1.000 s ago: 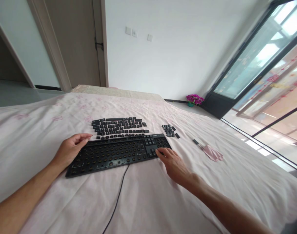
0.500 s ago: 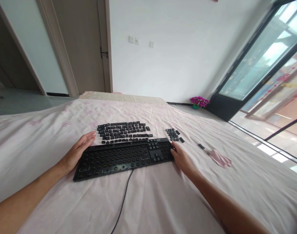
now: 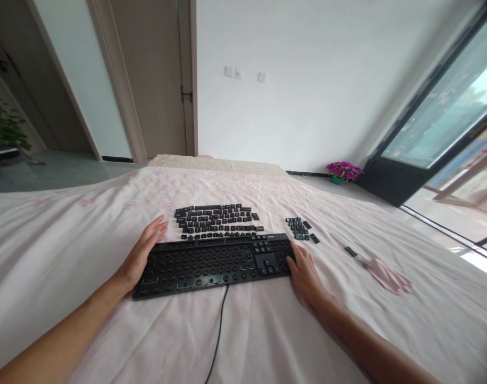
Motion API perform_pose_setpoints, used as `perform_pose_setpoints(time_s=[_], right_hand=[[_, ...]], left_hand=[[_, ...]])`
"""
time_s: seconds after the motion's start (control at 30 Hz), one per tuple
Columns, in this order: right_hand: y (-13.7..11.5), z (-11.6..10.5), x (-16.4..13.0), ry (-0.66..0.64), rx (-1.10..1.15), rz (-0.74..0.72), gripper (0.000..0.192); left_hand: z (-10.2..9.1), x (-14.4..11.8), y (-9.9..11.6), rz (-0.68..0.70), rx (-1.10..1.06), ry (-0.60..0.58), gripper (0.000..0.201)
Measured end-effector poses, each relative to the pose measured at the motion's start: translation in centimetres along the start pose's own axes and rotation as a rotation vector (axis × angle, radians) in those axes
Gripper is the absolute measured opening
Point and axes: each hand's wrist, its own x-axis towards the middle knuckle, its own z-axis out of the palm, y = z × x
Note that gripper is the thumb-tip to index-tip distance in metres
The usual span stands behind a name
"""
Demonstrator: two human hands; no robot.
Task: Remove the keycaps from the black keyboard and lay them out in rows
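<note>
A black computer keyboard [image 3: 203, 265] lies on the pale pink sheet, most of its keys stripped off; the keys left on are toward its right side. My left hand [image 3: 145, 250] is at its left end, palm side against the edge and fingers stretched out. At the right end, my right hand [image 3: 305, 269] has its thumb and fingers on the edge. Loose black keycaps [image 3: 217, 217] lie in rows just beyond the keyboard. A smaller group of keycaps [image 3: 298, 226] sits past its right corner. A black cable [image 3: 218, 333] runs toward me.
Right of my right hand lie a small black piece with thin metal wires [image 3: 351, 251] and a crumpled pink cloth [image 3: 390, 276]. The sheet [image 3: 263, 330] is wrinkled. Beyond are a white wall, doors and purple flowers [image 3: 344, 170] in a green pot.
The view has turned slightly left, so everything appears shifted to the right. Both hands stay at the keyboard's ends, and the keycaps keep their layout.
</note>
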Motion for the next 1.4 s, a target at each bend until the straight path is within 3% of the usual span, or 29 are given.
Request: perform_pose_setpoints(time_s=[0.2,0.33,0.5,0.6,0.77,0.93,1.17,1.4], right_hand=[[0.2,-0.1,-0.3,0.002,0.055,0.033,0.054],[1.4,-1.4,0.6,-0.039,0.054,0.011,0.051],[3.1,-4.7,5.7,0.009,-0.124,-0.076,0.031],[3.7,-5.5,10.0,0.064,-0.203,-0.046,0.025],[3.9,-3.7,15.5,-0.048,-0.38,0.025,0.024],[3.6,-1.4,18.2,-0.131,-0.461,0.08,0.02],[3.3,-0.3,19.8,-0.254,-0.532,0.106,0.014],[2.4,-0.1,19.4,-0.25,-0.541,0.068,0.021]], left_hand=[[-0.1,0.2,0.0,0.015,-0.128,0.054,0.058],[-0.4,0.5,-0.3,-0.004,-0.188,0.083,0.062],[-0.8,0.9,-1.1,-0.042,-0.158,0.122,0.061],[-0.9,1.1,-1.6,-0.046,-0.121,0.157,0.063],[-1.2,1.2,-1.9,-0.096,-0.082,0.205,0.067],[-1.6,1.4,-2.4,-0.13,0.01,0.184,0.068],[-1.9,1.6,-2.8,-0.137,0.028,0.158,0.066],[-1.8,1.6,-2.5,-0.132,0.029,0.151,0.064]])
